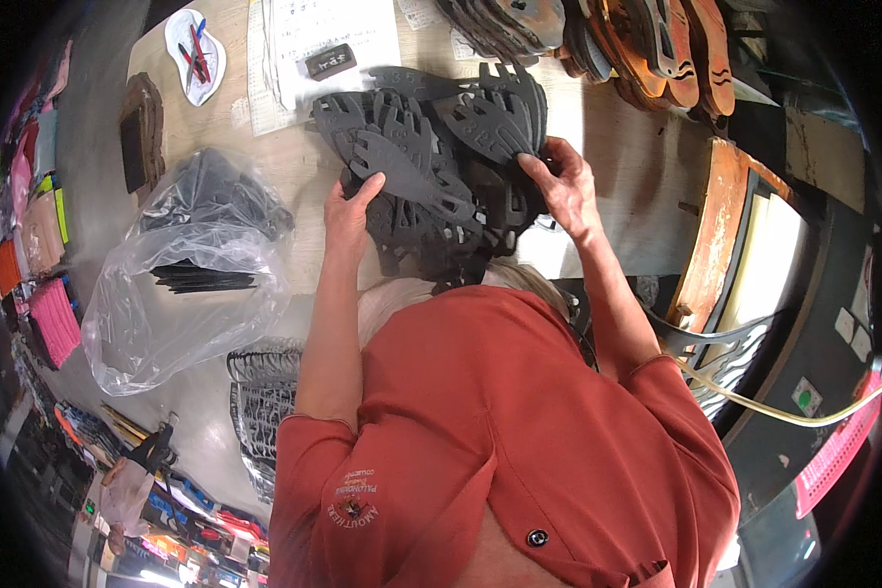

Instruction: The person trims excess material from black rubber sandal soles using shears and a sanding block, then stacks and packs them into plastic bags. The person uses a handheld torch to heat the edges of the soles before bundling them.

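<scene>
Dark grey flat cut-out pieces with toothed, slotted edges, like parts of shoe uppers, lie in a loose pile at the table's near edge. My left hand is closed on a grey cut-out piece at the pile's left side, thumb on top and the other fingers mostly hidden beneath. At the right, my right hand pinches the lower edge of a fanned stack of similar pieces between thumb and fingers. The stack leans upright with its toothed ends pointing away from me.
On the left, a transparent plastic bag holds black pieces. Beyond are a brown-black block, a white tray with pens, papers and a dark small block. Orange sole-shaped templates stand at the back right.
</scene>
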Demonstrator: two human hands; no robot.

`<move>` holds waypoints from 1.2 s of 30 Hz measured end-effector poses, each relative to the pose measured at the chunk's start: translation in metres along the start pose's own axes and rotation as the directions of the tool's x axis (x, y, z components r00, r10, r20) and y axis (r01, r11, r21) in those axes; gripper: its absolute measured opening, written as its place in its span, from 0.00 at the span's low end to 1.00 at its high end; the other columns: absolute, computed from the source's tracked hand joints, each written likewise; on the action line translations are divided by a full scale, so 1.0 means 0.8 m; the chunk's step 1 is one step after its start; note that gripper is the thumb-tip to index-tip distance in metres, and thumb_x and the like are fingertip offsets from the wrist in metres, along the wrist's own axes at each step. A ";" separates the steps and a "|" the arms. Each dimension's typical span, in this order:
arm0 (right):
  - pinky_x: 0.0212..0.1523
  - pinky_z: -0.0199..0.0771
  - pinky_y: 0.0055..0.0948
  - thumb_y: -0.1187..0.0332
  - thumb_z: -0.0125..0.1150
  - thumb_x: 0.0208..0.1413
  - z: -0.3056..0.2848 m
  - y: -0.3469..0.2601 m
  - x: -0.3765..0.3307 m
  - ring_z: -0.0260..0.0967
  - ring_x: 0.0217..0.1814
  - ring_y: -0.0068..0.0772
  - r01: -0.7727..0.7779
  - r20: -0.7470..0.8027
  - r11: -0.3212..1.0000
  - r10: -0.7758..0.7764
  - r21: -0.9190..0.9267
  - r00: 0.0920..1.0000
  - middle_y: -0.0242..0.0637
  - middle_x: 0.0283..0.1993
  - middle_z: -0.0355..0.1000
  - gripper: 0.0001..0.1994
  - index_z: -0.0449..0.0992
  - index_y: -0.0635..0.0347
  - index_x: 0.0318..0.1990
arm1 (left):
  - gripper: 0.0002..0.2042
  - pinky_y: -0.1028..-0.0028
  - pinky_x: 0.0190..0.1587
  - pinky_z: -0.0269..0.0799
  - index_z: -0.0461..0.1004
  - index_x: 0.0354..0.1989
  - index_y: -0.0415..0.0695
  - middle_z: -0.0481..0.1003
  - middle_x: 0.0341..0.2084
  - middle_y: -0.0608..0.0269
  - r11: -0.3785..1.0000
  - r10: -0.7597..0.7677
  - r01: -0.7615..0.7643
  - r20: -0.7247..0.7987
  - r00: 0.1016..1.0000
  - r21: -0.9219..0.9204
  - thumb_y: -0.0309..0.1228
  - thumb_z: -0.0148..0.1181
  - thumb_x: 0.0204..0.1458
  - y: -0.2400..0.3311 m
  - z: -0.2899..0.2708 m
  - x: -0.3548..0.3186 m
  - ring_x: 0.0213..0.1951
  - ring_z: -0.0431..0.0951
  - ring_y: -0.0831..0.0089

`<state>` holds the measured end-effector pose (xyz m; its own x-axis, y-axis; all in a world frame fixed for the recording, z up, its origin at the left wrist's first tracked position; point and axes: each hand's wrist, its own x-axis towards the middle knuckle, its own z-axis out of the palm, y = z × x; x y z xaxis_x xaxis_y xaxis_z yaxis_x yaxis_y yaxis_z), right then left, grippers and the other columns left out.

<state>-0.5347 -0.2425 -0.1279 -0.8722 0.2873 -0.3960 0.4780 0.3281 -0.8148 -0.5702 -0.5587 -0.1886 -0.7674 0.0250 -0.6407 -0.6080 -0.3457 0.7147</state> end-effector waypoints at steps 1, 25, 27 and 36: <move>0.50 0.74 0.31 0.54 0.72 0.55 -0.006 -0.008 -0.006 0.74 0.44 0.33 0.031 -0.017 0.996 -0.033 -0.081 0.999 0.41 0.43 0.78 0.29 0.74 0.70 0.55 | 0.24 0.70 0.54 0.75 0.76 0.55 0.37 0.80 0.49 0.58 1.000 0.014 -0.014 0.027 1.000 0.011 0.28 0.76 0.50 0.003 -0.006 -0.002 0.48 0.80 0.70; 0.52 0.77 0.47 0.63 0.67 0.59 0.162 -0.048 -0.027 0.76 0.52 0.63 0.462 0.199 0.870 -0.428 -0.172 0.881 0.61 0.51 0.75 0.22 0.73 0.70 0.55 | 0.21 0.69 0.57 0.73 0.74 0.57 0.38 0.78 0.51 0.62 0.987 0.061 -0.038 0.146 0.987 -0.155 0.31 0.69 0.57 -0.010 0.010 -0.008 0.49 0.79 0.70; 0.51 0.78 0.46 0.63 0.66 0.59 0.159 -0.059 -0.029 0.76 0.51 0.61 0.482 0.282 0.851 -0.419 -0.208 0.863 0.59 0.52 0.76 0.21 0.75 0.70 0.54 | 0.21 0.69 0.55 0.73 0.76 0.54 0.38 0.80 0.47 0.63 0.991 0.066 -0.051 0.126 0.990 -0.125 0.31 0.73 0.53 -0.011 0.011 -0.004 0.48 0.79 0.71; 0.56 0.78 0.43 0.58 0.66 0.61 0.116 -0.089 0.048 0.77 0.52 0.54 0.540 0.073 0.803 -0.541 -0.251 0.838 0.53 0.51 0.76 0.21 0.78 0.63 0.55 | 0.21 0.69 0.54 0.75 0.76 0.54 0.39 0.80 0.48 0.63 0.995 0.064 -0.049 0.190 0.980 -0.085 0.26 0.73 0.52 0.019 -0.011 -0.012 0.49 0.79 0.72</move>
<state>-0.6117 -0.3384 -0.1246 -0.9970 -0.0025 0.0777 -0.0611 0.6442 -0.7624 -0.5705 -0.5721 -0.1741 -0.8296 0.1810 -0.5282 -0.5503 -0.4247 0.7189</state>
